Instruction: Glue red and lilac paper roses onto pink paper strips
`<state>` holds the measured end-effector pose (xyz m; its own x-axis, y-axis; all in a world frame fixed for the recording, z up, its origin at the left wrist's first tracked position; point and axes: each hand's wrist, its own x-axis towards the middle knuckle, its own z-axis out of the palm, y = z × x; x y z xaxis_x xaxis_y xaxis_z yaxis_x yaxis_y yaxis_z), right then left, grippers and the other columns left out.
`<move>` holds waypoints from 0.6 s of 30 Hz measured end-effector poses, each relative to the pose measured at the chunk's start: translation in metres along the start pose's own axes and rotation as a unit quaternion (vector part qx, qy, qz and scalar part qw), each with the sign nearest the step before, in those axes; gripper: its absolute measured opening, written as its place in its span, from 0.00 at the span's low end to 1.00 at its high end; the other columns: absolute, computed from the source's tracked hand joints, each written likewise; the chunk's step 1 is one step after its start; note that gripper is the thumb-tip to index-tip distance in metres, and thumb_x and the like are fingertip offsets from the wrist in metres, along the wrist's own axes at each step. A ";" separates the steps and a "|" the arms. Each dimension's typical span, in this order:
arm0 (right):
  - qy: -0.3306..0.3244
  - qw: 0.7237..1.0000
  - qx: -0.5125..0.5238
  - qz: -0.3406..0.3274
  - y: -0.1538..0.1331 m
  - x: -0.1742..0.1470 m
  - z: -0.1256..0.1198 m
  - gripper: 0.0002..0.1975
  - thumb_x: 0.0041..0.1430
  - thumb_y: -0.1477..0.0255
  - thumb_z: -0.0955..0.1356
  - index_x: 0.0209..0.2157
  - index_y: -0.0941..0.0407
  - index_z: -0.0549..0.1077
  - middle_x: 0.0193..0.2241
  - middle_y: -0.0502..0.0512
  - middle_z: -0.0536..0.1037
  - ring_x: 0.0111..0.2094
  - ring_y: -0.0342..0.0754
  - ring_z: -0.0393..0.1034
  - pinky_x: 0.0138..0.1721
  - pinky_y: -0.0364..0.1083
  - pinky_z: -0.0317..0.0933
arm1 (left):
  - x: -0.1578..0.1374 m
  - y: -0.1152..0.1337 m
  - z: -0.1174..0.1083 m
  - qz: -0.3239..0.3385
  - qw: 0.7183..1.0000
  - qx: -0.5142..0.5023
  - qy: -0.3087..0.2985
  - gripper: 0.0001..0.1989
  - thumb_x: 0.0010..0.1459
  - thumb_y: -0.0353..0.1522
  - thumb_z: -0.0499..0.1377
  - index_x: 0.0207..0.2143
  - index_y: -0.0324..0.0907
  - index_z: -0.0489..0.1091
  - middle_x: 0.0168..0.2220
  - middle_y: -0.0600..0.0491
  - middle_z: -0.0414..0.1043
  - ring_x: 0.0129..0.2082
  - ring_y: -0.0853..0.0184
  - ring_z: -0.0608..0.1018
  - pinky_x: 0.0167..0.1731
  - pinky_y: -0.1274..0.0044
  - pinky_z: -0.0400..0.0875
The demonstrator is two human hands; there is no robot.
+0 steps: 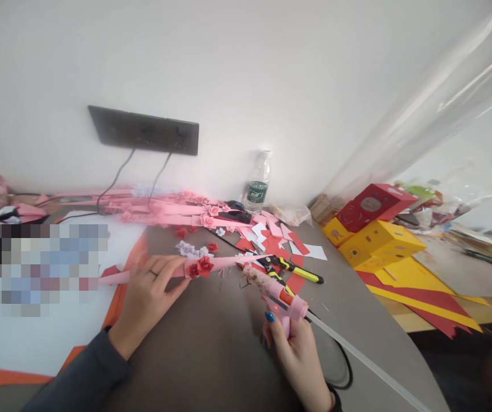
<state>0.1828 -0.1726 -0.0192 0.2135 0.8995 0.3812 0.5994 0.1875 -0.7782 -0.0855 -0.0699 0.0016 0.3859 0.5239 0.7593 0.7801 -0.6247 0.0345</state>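
My left hand is closed around a long, tapering pink paper stick, which lies roughly level above the table. Two red paper flowers sit on the stick just right of my fingers. In my right hand is a pink hot glue gun, gripped by its handle, with a long clear glue stick trailing out of its back. The gun's nozzle points up and left, close beneath the pink stick; whether they touch I cannot tell. Behind the stick lie pale lilac paper flowers and loose red ones.
Pliers with yellow-black handles lie among red, pink and white paper scraps. More pink flowered sticks are behind. A water bottle stands by the wall. Yellow boxes are at right; a white sheet is left.
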 end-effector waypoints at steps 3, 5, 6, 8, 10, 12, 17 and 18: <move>0.004 1.000 -0.007 0.009 0.003 -0.002 0.000 0.28 0.68 0.52 0.62 0.17 0.53 0.63 0.12 0.49 0.66 0.15 0.43 0.61 0.18 0.41 0.55 | 0.001 0.000 0.000 -0.003 1.000 -0.004 0.003 0.07 0.65 0.29 0.59 0.46 0.43 0.71 0.39 0.49 0.82 0.38 0.59 0.82 0.51 0.63 0.68; -0.001 1.000 -0.010 0.015 0.003 -0.002 0.000 0.28 0.68 0.52 0.61 0.17 0.53 0.63 0.13 0.49 0.67 0.16 0.43 0.61 0.18 0.42 0.56 | 0.001 0.000 0.000 -0.005 1.000 -0.006 0.001 0.08 0.65 0.29 0.59 0.46 0.43 0.71 0.39 0.49 0.82 0.38 0.58 0.82 0.52 0.62 0.68; -0.003 1.000 -0.009 0.015 0.003 -0.002 -0.001 0.28 0.68 0.52 0.61 0.17 0.53 0.63 0.13 0.49 0.67 0.16 0.43 0.61 0.18 0.42 0.56 | 0.001 0.000 -0.001 -0.005 1.000 -0.006 -0.001 0.08 0.65 0.29 0.59 0.46 0.43 0.71 0.39 0.49 0.82 0.38 0.58 0.82 0.52 0.62 0.68; -0.008 1.000 -0.004 0.015 0.001 -0.001 -0.002 0.27 0.69 0.53 0.62 0.18 0.52 0.64 0.13 0.49 0.67 0.16 0.43 0.61 0.18 0.42 0.56 | 0.000 0.000 -0.001 -0.005 1.000 -0.006 -0.006 0.08 0.65 0.28 0.59 0.46 0.43 0.71 0.39 0.49 0.82 0.39 0.58 0.82 0.51 0.62 0.68; -0.012 1.000 0.004 0.020 -0.001 0.000 -0.003 0.26 0.68 0.53 0.63 0.19 0.52 0.64 0.14 0.49 0.67 0.16 0.44 0.61 0.19 0.43 0.57 | 0.000 0.000 -0.001 -0.004 1.000 -0.006 -0.008 0.08 0.64 0.28 0.59 0.46 0.43 0.70 0.40 0.49 0.82 0.39 0.58 0.82 0.51 0.62 0.68; -0.013 0.999 0.008 0.029 -0.001 0.001 -0.004 0.25 0.66 0.53 0.64 0.19 0.52 0.64 0.14 0.48 0.67 0.16 0.44 0.60 0.19 0.42 0.57 | 0.000 0.000 -0.001 -0.005 1.000 -0.005 -0.006 0.08 0.64 0.28 0.59 0.46 0.42 0.70 0.39 0.49 0.82 0.39 0.58 0.82 0.51 0.63 0.67; -0.050 0.997 0.019 0.049 0.001 0.001 -0.017 0.25 0.66 0.52 0.65 0.21 0.54 0.69 0.13 0.50 0.69 0.14 0.44 0.62 0.16 0.42 0.57 | -0.001 0.000 0.000 -0.003 1.000 0.001 -0.010 0.08 0.65 0.27 0.59 0.47 0.40 0.69 0.39 0.48 0.81 0.39 0.58 0.81 0.47 0.64 0.68; -0.052 0.997 0.033 0.047 0.002 0.002 -0.024 0.23 0.66 0.52 0.65 0.25 0.55 0.72 0.14 0.50 0.70 0.15 0.45 0.64 0.16 0.43 0.59 | -0.001 0.000 0.000 -0.002 1.000 0.001 -0.010 0.09 0.65 0.27 0.59 0.47 0.40 0.68 0.40 0.48 0.81 0.39 0.58 0.81 0.47 0.64 0.67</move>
<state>0.2033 -0.1800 -0.0084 0.1834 0.9495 0.2546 0.5273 0.1235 -0.8407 -0.0866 -0.0705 0.0008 0.3934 0.5380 0.7455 0.7828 -0.6213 0.0353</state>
